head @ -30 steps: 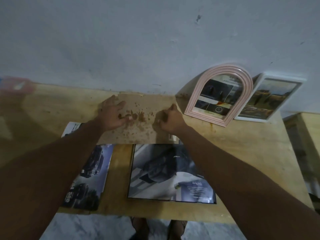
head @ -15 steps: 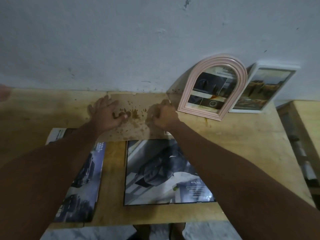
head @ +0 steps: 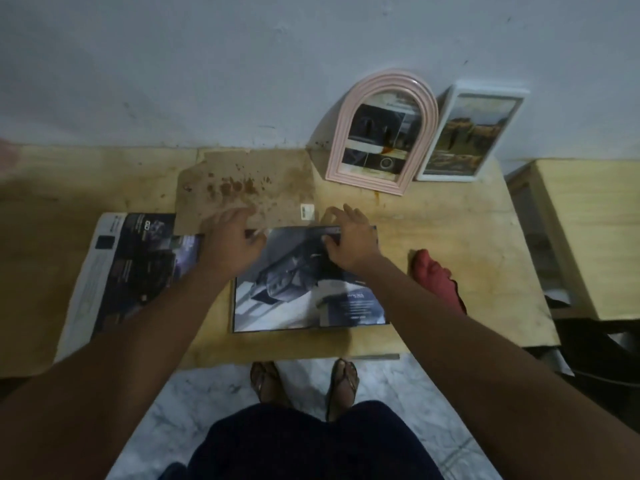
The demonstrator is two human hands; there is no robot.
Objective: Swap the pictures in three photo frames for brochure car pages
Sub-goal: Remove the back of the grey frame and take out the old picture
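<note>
Pink arched frame [head: 391,77], white frame [head: 490,90] upright by wall [head: 207,64], car page [head: 294,299] flat in dark frame [head: 232,313]

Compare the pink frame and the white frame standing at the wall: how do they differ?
The pink frame has an arched top; the white frame is rectangular. The pink frame shows dark panels; the white frame shows a brownish outdoor scene. The pink frame stands left of the white frame. Both lean upright against the wall on the table.
</note>
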